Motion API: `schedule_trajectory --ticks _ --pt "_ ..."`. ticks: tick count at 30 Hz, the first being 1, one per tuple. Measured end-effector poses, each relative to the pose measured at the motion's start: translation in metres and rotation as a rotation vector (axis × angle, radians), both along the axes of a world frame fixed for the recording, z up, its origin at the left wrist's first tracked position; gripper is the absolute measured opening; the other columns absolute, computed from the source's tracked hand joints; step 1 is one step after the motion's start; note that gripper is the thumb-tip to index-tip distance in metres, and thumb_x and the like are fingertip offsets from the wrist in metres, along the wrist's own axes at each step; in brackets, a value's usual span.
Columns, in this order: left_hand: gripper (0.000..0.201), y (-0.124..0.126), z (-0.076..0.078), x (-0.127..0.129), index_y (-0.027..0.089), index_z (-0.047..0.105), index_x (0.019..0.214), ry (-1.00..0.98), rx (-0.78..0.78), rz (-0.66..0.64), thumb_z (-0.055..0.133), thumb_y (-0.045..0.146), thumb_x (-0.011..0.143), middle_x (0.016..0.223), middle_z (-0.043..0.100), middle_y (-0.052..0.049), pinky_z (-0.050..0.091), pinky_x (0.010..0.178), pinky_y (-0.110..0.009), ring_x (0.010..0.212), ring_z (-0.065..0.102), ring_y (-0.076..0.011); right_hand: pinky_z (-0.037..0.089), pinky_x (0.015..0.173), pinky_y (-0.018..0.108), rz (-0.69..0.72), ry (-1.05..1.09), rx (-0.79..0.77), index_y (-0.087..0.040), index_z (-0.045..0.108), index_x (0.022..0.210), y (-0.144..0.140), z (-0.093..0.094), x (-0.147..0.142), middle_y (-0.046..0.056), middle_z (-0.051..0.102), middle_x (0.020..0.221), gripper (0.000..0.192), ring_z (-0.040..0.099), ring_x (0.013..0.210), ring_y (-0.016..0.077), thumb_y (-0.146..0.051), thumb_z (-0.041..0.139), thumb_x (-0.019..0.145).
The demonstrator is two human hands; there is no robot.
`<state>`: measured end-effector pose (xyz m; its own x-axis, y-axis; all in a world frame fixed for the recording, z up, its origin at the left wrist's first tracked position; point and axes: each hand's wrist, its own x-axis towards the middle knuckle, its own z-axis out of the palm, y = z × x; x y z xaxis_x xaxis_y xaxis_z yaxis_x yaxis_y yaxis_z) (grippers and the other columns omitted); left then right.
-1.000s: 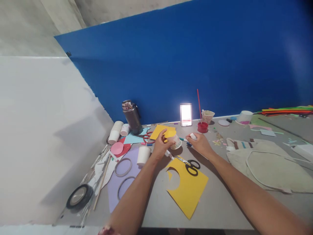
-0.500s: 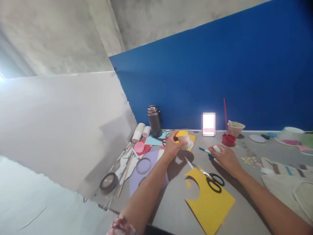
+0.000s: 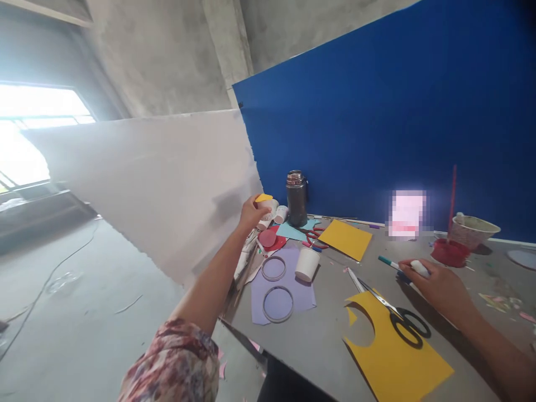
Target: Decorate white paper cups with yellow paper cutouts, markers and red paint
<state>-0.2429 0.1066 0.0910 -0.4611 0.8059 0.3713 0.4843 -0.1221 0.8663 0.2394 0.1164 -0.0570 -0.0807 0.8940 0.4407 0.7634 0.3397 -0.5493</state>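
The left hand (image 3: 251, 214) is stretched far out toward the back left corner of the grey table (image 3: 318, 340), its fingers curled shut around a small white paper cup (image 3: 268, 211) capped by a yellow paper piece (image 3: 263, 197). The cup lies tilted in the grip, its long axis running roughly sideways with the yellow-capped end up and to the right, just beside the white cups (image 3: 278, 215) lying on their sides and near the steel flask (image 3: 296, 197). The right hand (image 3: 438, 287) rests low on the table, fingers closed on a white glue stick (image 3: 419, 269) whose long axis slants up and left; a teal marker (image 3: 388, 262) lies just beyond the fingertips, pointing the same way. The black-handled scissors (image 3: 396, 314) lie on the cut yellow sheet (image 3: 391, 352), blades pointing up-left, close beside the right hand. Half a second ago the left hand held the cup over the middle of the table, near the yellow square (image 3: 345, 239); it has since swung left and away to the corner. The right hand has kept its place and hold, and the view itself has turned left, showing more floor and window
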Motion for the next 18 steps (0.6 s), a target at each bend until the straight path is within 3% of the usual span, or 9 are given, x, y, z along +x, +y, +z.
schedule_trajectory --ticks 3,9,14,16,18 --pt "0.07 -0.01 -0.002 -0.024 0.016 0.066 0.128 -0.001 -0.042 0.058 0.087 0.015 0.061 0.114 0.075 -0.011 0.057 0.094 -0.041 0.104 0.071 -0.0275 0.049 0.067 0.041 0.025 0.01 -0.055 -0.026 0.077 0.086 -0.001 0.0 0.0 0.013 0.08 0.089 0.046 0.072 0.075 0.0331 -0.061 0.049 0.082" --pt "0.068 -0.017 -0.027 -0.047 0.012 0.063 0.128 -0.078 -0.101 0.135 0.091 0.015 0.065 0.109 0.074 -0.013 0.059 0.087 -0.041 0.097 0.072 -0.0264 0.048 0.066 0.044 0.032 0.03 -0.15 -0.029 0.077 0.085 -0.002 -0.003 -0.002 0.013 0.08 0.09 0.043 0.071 0.072 0.0358 -0.063 0.05 0.081" --pt "0.042 -0.007 -0.043 -0.045 0.015 0.062 0.13 -0.133 -0.08 0.106 0.074 0.034 0.094 0.119 0.07 -0.01 0.062 0.083 -0.04 0.097 0.071 -0.0215 0.049 0.066 0.045 0.023 0.077 -0.171 -0.031 0.077 0.082 -0.006 0.002 -0.005 0.014 0.079 0.083 0.04 0.072 0.072 0.038 -0.063 0.052 0.079" --pt "0.045 0.0 -0.048 -0.039 0.016 0.061 0.131 -0.143 -0.067 0.076 0.075 0.037 0.093 0.119 0.07 -0.01 0.062 0.082 -0.039 0.096 0.072 -0.021 0.049 0.066 0.044 0.028 0.081 -0.174 -0.032 0.077 0.081 -0.009 0.006 -0.007 0.013 0.079 0.082 0.038 0.072 0.072 0.0376 -0.062 0.054 0.078" --pt "0.06 0.008 -0.053 -0.031 0.015 0.061 0.131 -0.144 -0.055 0.042 0.087 0.035 0.08 0.114 0.073 -0.012 0.062 0.082 -0.04 0.093 0.073 -0.0224 0.049 0.065 0.043 0.017 0.081 -0.179 -0.032 0.077 0.081 -0.011 0.009 -0.009 0.012 0.079 0.08 0.038 0.072 0.071 0.0371 -0.063 0.055 0.077"
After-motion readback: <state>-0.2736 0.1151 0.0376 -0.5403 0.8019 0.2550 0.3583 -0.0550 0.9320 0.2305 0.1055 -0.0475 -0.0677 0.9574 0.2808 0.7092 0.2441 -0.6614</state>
